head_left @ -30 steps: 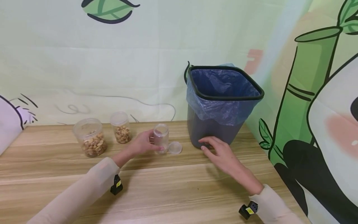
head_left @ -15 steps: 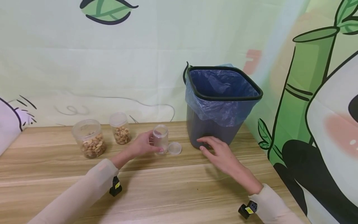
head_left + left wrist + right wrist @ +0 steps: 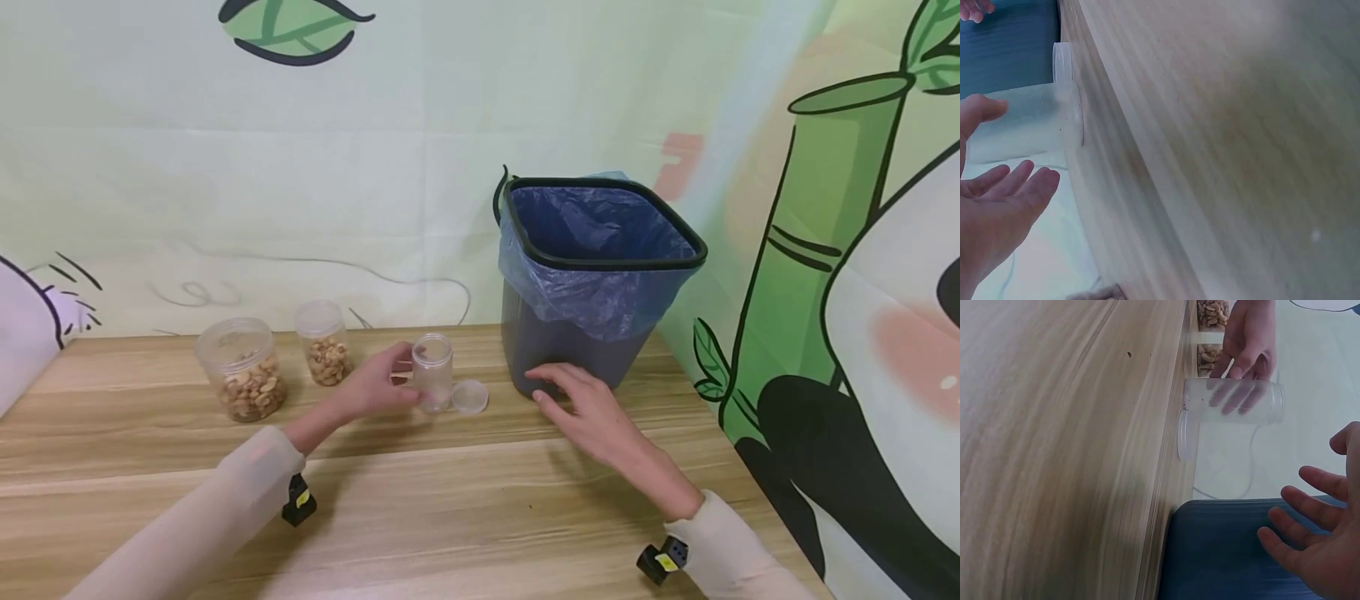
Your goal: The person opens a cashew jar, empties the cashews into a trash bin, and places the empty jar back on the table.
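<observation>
A clear jar without its lid (image 3: pixel 435 373) stands upright on the table, with nothing visible inside. Beside its base lies a clear round lid (image 3: pixel 470 397). My left hand (image 3: pixel 372 390) is at the jar's left side, thumb and fingers spread apart around it; in the left wrist view the thumb (image 3: pixel 985 111) looks loosened off the jar wall. My right hand (image 3: pixel 588 415) hovers in front of the grey bin (image 3: pixel 558 346), its fingers loosely bent and holding nothing. From the right wrist, the left fingers show through the clear jar (image 3: pixel 1232 400).
Left of the hands stand a large lidded jar of cashews (image 3: pixel 247 379) and a smaller lidded jar of cashews (image 3: pixel 326 354). A blue bag (image 3: pixel 592 296) lines the bin under a black rim. Behind the wooden table (image 3: pixel 450 517) hangs a printed cloth (image 3: pixel 337 192).
My left hand has loosened from the clear jar and drawn back slightly to the left, its thumb leaving the front. The jar, its lid and my right hand stay about where they were.
</observation>
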`<action>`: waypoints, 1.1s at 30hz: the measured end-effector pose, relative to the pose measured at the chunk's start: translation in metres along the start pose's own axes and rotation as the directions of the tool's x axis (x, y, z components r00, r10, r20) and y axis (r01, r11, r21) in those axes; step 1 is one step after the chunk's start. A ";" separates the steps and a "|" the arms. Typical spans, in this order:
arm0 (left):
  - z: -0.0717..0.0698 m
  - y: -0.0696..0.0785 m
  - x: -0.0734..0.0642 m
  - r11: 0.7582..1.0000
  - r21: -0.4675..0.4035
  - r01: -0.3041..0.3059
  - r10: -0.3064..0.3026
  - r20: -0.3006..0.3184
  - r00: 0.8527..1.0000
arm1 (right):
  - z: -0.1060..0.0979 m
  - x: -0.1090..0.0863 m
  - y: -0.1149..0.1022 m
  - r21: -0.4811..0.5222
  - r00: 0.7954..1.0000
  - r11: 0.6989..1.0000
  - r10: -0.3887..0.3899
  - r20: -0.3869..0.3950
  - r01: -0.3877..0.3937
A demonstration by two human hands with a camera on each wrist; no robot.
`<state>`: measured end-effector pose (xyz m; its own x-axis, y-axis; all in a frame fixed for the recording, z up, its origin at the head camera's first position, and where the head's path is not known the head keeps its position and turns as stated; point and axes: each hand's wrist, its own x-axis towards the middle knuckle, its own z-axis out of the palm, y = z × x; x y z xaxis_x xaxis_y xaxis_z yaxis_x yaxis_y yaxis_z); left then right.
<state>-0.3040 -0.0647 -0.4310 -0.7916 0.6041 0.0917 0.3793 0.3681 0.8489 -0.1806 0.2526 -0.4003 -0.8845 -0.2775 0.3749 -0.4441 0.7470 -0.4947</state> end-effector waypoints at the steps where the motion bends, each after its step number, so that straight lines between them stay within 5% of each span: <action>1: -0.001 0.001 -0.001 1.000 -0.006 0.001 -0.001 -0.007 1.000 | 0.000 0.000 0.000 0.001 1.000 1.000 -0.002 0.001 0.002; 11: -0.008 0.011 -0.012 0.988 0.156 -0.001 0.018 -0.108 0.994 | 0.003 0.003 -0.004 -0.004 1.000 1.000 0.005 0.027 -0.004; 18: -0.019 0.022 -0.024 0.949 0.315 -0.015 0.047 -0.095 0.994 | 0.005 0.008 -0.012 -0.017 0.999 0.999 -0.029 0.036 0.030; 27: -0.035 0.029 -0.033 0.920 0.389 -0.033 0.091 -0.131 0.987 | 0.001 0.019 -0.022 -0.059 0.995 0.994 -0.096 0.025 0.097; 33: -0.037 0.025 -0.050 0.925 0.380 0.002 0.052 -0.133 0.990 | 0.001 0.017 -0.029 -0.050 0.993 0.993 -0.101 0.058 0.104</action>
<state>-0.2733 -0.1118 -0.3952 -0.8274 0.5231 0.2046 0.5313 0.6106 0.5873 -0.1824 0.2256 -0.3801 -0.8418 -0.3860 0.3773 -0.5260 0.7434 -0.4131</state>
